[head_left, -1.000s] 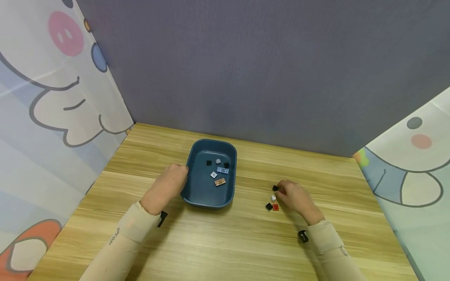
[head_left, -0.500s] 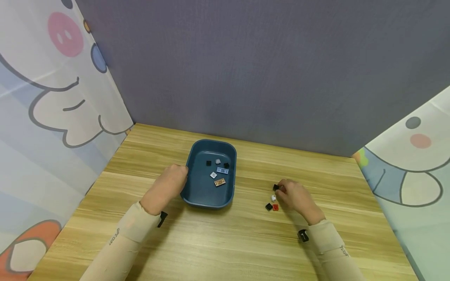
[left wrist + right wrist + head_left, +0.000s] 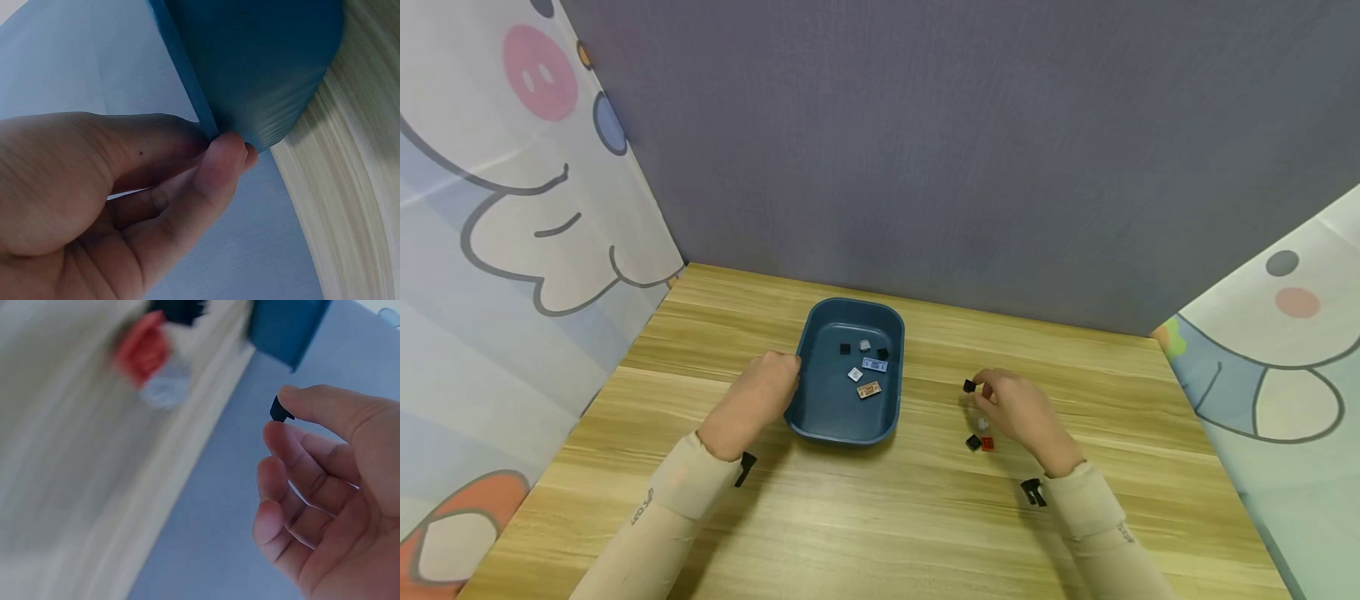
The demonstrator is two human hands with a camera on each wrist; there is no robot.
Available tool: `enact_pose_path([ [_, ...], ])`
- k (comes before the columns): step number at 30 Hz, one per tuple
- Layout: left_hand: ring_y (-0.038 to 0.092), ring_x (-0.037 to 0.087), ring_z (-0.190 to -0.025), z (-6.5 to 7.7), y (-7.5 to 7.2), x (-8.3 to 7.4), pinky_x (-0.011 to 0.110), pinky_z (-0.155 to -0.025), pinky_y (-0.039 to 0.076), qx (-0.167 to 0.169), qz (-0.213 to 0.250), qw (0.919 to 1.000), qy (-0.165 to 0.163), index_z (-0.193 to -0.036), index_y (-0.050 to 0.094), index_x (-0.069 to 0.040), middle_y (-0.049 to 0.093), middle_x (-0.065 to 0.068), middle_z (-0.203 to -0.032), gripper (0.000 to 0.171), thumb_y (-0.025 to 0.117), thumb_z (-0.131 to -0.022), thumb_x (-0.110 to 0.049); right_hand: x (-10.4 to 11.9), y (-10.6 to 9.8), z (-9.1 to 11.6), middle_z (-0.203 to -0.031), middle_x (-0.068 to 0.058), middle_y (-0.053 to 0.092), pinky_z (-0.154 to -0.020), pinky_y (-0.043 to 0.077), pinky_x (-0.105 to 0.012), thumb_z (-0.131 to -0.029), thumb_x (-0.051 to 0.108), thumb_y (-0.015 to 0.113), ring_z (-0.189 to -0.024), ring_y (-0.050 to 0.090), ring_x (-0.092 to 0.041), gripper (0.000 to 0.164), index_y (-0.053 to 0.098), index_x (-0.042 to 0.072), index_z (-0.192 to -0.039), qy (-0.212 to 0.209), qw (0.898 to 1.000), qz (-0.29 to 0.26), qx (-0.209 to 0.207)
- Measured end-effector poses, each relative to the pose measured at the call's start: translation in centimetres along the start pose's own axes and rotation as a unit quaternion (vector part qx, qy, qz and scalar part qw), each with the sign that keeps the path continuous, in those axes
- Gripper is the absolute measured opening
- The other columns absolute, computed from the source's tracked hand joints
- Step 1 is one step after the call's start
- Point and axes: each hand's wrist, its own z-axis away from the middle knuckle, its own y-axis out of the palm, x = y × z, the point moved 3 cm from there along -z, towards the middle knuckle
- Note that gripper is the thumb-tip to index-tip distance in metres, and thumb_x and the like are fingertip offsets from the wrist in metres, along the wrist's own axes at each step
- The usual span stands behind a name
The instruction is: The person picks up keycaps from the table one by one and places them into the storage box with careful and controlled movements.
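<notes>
My right hand (image 3: 1018, 412) pinches a small black toy brick (image 3: 969, 386) between thumb and index finger, raised off the table; in the right wrist view the dark brick (image 3: 280, 410) pokes out of the fingertips. Beneath this hand lie a white piece (image 3: 982, 424), a red brick (image 3: 988, 444) and another black brick (image 3: 973, 442), close together. At the tray's left side, my left hand (image 3: 752, 404) grips the rim of the dark blue tray (image 3: 842, 435). Thumb and fingers pinch that blue rim (image 3: 187, 81) in the left wrist view.
Inside the tray are several small pieces: a light blue printed tile (image 3: 875, 365), a tan printed tile (image 3: 868, 390), a white tile (image 3: 855, 374), others black or white. A grey panel (image 3: 925, 150) stands behind the wooden table (image 3: 865, 533).
My right hand has lifted the black brick from the table and moved up and left with it. The left hand and the tray stay in place.
</notes>
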Motion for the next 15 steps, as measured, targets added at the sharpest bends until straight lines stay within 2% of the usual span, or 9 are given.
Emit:
enact_pose_path([
  [6,0.066,0.031,-0.072,0.0,-0.1,0.0,0.038,-0.057,0.053,-0.003,-0.004,1.0,0.004,-0.08,0.062,0.001,0.062,0.017,-0.075,0.016,0.056,-0.095,0.004,2.9,-0.8,-1.2,-0.089,0.001,0.063,-0.052,0.044,-0.026,-0.094,0.018,0.073,-0.06,0.051,-0.005,0.026,0.069,0.004,-0.115,-0.022,1.0,-0.003,-0.003],
  [15,0.067,0.035,-0.074,0.0,-0.2,0.0,0.04,-0.059,0.054,-0.004,-0.003,1.0,0.005,-0.081,0.062,0.002,0.063,0.019,-0.077,0.015,0.056,-0.095,0.004,7.6,-0.7,-3.5,-0.086,0.005,0.064,-0.063,0.049,-0.03,-0.093,0.022,0.074,-0.072,0.057,-0.01,0.021,0.071,0.008,-0.109,-0.078,0.996,0.005,-0.03],
])
